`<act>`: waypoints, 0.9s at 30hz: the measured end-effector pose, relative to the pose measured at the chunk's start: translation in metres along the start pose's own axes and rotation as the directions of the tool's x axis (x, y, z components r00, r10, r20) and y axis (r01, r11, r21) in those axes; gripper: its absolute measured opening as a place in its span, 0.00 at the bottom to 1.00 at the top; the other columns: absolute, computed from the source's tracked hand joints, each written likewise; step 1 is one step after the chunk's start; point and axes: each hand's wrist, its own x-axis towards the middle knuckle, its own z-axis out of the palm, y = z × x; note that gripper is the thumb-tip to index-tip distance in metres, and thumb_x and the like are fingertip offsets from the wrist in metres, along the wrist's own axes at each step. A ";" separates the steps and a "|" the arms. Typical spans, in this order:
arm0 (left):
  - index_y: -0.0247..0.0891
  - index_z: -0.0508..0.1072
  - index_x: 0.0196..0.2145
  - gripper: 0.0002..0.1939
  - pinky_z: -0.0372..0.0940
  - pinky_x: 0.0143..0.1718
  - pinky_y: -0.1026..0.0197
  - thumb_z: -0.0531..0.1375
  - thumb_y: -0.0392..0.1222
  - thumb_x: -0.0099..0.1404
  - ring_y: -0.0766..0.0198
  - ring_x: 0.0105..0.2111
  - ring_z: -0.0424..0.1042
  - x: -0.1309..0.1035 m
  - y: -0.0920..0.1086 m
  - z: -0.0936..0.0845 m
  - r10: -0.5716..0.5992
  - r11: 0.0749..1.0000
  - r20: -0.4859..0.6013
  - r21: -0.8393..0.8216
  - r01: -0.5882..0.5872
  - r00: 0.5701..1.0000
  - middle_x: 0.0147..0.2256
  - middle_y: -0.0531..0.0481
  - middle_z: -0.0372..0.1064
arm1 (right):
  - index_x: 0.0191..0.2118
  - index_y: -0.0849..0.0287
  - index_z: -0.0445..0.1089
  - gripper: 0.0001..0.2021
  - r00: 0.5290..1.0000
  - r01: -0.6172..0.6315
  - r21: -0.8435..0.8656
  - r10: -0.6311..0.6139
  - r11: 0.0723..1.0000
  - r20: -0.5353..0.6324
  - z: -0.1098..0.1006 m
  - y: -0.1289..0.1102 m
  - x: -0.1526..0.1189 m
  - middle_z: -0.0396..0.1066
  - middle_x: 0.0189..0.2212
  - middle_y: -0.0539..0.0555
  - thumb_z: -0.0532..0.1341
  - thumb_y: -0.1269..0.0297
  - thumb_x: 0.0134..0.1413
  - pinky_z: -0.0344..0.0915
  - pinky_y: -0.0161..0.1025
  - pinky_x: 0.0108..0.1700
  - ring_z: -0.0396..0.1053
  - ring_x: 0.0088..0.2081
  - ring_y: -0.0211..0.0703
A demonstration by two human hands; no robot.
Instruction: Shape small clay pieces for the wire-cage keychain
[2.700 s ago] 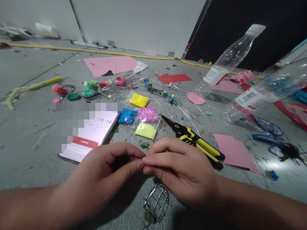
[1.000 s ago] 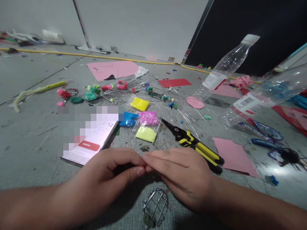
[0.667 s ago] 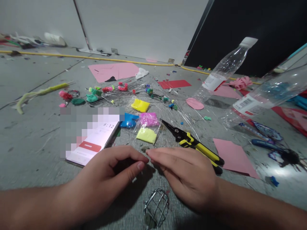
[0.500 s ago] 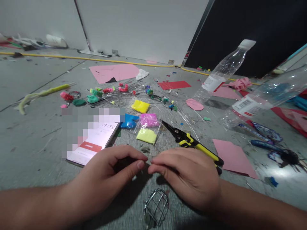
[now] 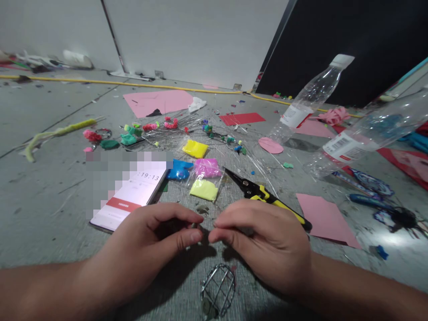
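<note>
Thumb and index finger of my left hand [image 5: 157, 245] pinch together on a small greenish bit, too small to name. My right hand [image 5: 267, 245] faces it a short gap away, fingers curled and fingertips close together; what they hold, if anything, is hidden. Below and between the hands lies a small oval wire frame [image 5: 219, 287] with crossed wires and a dark green lump [image 5: 209, 307] at its lower left. Another small grey-green piece [image 5: 202, 208] rests just beyond my fingertips. Black and yellow pliers [image 5: 264, 194] lie partly behind my right hand.
Clay packets, one of them yellow [image 5: 195, 148], lie ahead, beside a lit phone [image 5: 133, 196] at left. Two plastic bottles [image 5: 297, 113] stand at right near pink paper [image 5: 327, 218]. Thin wires and coloured clay pieces [image 5: 130, 135] are scattered farther back.
My hands have drawn slightly apart, and a greenish bit now shows at my left fingertips. The wire frame and packets have stayed in place.
</note>
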 end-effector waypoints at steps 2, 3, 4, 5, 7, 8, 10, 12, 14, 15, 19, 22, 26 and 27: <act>0.40 0.84 0.34 0.05 0.73 0.34 0.64 0.67 0.41 0.63 0.62 0.32 0.79 -0.001 0.000 -0.001 0.022 1.000 0.035 0.020 -0.022 0.999 0.31 0.49 0.84 | 0.35 0.58 0.77 0.07 1.000 -0.016 0.001 0.016 1.000 -0.008 0.000 -0.002 0.001 0.78 0.26 0.49 0.70 0.65 0.68 0.74 0.31 0.32 0.76 0.27 0.35; 0.40 0.83 0.33 0.05 0.72 0.32 0.64 0.67 0.41 0.64 0.63 0.31 0.78 -0.001 0.000 -0.001 0.038 0.999 0.055 0.029 -0.039 0.998 0.30 0.50 0.83 | 0.36 0.59 0.77 0.08 1.000 -0.004 -0.006 0.004 1.000 0.001 0.000 -0.003 0.001 0.78 0.26 0.49 0.69 0.64 0.69 0.74 0.32 0.32 0.76 0.27 0.35; 0.40 0.82 0.32 0.05 0.71 0.31 0.65 0.66 0.41 0.65 0.63 0.29 0.77 -0.002 0.000 -0.001 0.054 0.997 0.071 0.043 -0.057 0.996 0.28 0.51 0.82 | 0.37 0.59 0.77 0.08 1.000 0.013 -0.013 -0.013 1.000 0.012 0.000 -0.003 0.001 0.79 0.28 0.50 0.68 0.64 0.70 0.75 0.33 0.33 0.77 0.29 0.36; 0.40 0.82 0.31 0.07 0.70 0.29 0.66 0.65 0.41 0.66 0.64 0.28 0.76 -0.002 0.000 0.000 0.071 0.995 0.081 0.062 -0.076 0.994 0.27 0.52 0.81 | 0.40 0.59 0.77 0.06 0.999 0.035 -0.013 -0.035 0.999 0.024 0.000 -0.003 0.001 0.81 0.31 0.52 0.67 0.65 0.71 0.76 0.33 0.35 0.78 0.32 0.38; 0.40 0.81 0.31 0.09 0.68 0.28 0.67 0.63 0.40 0.68 0.65 0.27 0.75 -0.003 0.000 0.000 0.099 0.989 0.085 0.101 -0.108 0.991 0.26 0.53 0.79 | 0.47 0.61 0.77 0.04 0.995 0.081 0.011 -0.081 0.997 0.050 0.001 -0.003 0.000 0.82 0.36 0.56 0.65 0.71 0.71 0.78 0.35 0.40 0.80 0.37 0.40; 0.40 0.80 0.31 0.10 0.69 0.28 0.66 0.61 0.40 0.70 0.65 0.28 0.75 -0.003 -0.001 0.001 0.106 0.987 0.086 0.110 -0.115 0.991 0.27 0.53 0.79 | 0.49 0.63 0.77 0.08 0.993 0.100 0.032 -0.102 0.994 0.054 0.001 -0.004 0.000 0.82 0.38 0.57 0.63 0.76 0.69 0.79 0.35 0.42 0.81 0.40 0.40; 0.40 0.81 0.33 0.12 0.71 0.31 0.66 0.59 0.39 0.72 0.64 0.30 0.78 -0.003 -0.001 0.001 0.113 0.986 0.094 0.112 -0.123 0.989 0.29 0.52 0.82 | 0.51 0.63 0.77 0.14 0.993 0.100 0.075 -0.104 0.992 0.051 0.002 -0.005 -0.001 0.82 0.39 0.58 0.62 0.83 0.65 0.79 0.34 0.43 0.81 0.41 0.39; 0.41 0.83 0.35 0.12 0.72 0.35 0.65 0.59 0.39 0.72 0.63 0.33 0.80 -0.002 -0.001 0.002 0.116 0.985 0.096 0.117 -0.127 0.989 0.32 0.51 0.84 | 0.48 0.61 0.77 0.13 0.998 0.054 0.105 -0.058 0.993 0.030 0.002 -0.007 -0.001 0.82 0.37 0.55 0.65 0.82 0.63 0.78 0.33 0.42 0.80 0.39 0.38; 0.41 0.84 0.37 0.10 0.73 0.37 0.64 0.60 0.39 0.71 0.62 0.35 0.81 -0.002 -0.001 0.002 0.119 0.983 0.087 0.128 -0.130 0.989 0.34 0.51 0.85 | 0.45 0.60 0.78 0.09 1.000 0.029 0.118 -0.030 0.993 0.006 0.003 -0.008 -0.001 0.81 0.35 0.53 0.70 0.78 0.62 0.78 0.32 0.41 0.79 0.36 0.37; 0.41 0.84 0.38 0.10 0.73 0.38 0.64 0.61 0.39 0.71 0.62 0.35 0.82 -0.002 -0.001 0.002 0.118 0.983 0.076 0.129 -0.127 0.990 0.35 0.51 0.86 | 0.44 0.60 0.77 0.08 0.999 0.037 0.119 -0.039 0.992 0.011 0.004 -0.009 -0.001 0.80 0.34 0.53 0.71 0.76 0.62 0.78 0.32 0.40 0.79 0.36 0.38; 0.42 0.85 0.38 0.08 0.73 0.36 0.65 0.64 0.38 0.68 0.63 0.34 0.82 -0.004 0.000 0.002 0.116 0.988 0.090 0.096 -0.125 0.989 0.35 0.52 0.86 | 0.43 0.62 0.78 0.01 0.991 0.121 0.081 -0.124 0.989 0.043 0.008 -0.010 0.000 0.79 0.35 0.54 0.69 0.71 0.67 0.76 0.35 0.39 0.77 0.36 0.39; 0.42 0.85 0.35 0.09 0.72 0.34 0.67 0.64 0.38 0.69 0.64 0.31 0.80 -0.004 0.000 0.001 0.125 0.989 0.174 0.055 -0.137 0.977 0.31 0.53 0.85 | 0.42 0.63 0.80 0.05 0.990 0.129 0.047 -0.131 0.991 0.049 0.010 -0.009 0.000 0.76 0.33 0.53 0.68 0.67 0.69 0.74 0.36 0.38 0.72 0.34 0.38; 0.41 0.85 0.34 0.09 0.72 0.33 0.68 0.63 0.38 0.70 0.65 0.31 0.80 -0.005 0.000 0.000 0.119 0.991 0.216 0.030 -0.128 0.969 0.31 0.53 0.85 | 0.43 0.64 0.80 0.05 0.987 0.141 0.057 -0.145 0.988 0.073 0.011 -0.008 0.001 0.75 0.33 0.53 0.68 0.68 0.69 0.73 0.36 0.39 0.72 0.35 0.38; 0.41 0.85 0.34 0.10 0.72 0.33 0.68 0.63 0.38 0.69 0.65 0.31 0.80 -0.005 0.000 0.000 0.113 0.992 0.213 0.029 -0.122 0.970 0.31 0.53 0.85 | 0.43 0.64 0.80 0.05 0.986 0.147 0.056 -0.151 0.988 0.078 0.011 -0.008 0.001 0.75 0.34 0.54 0.67 0.68 0.70 0.74 0.36 0.39 0.73 0.35 0.38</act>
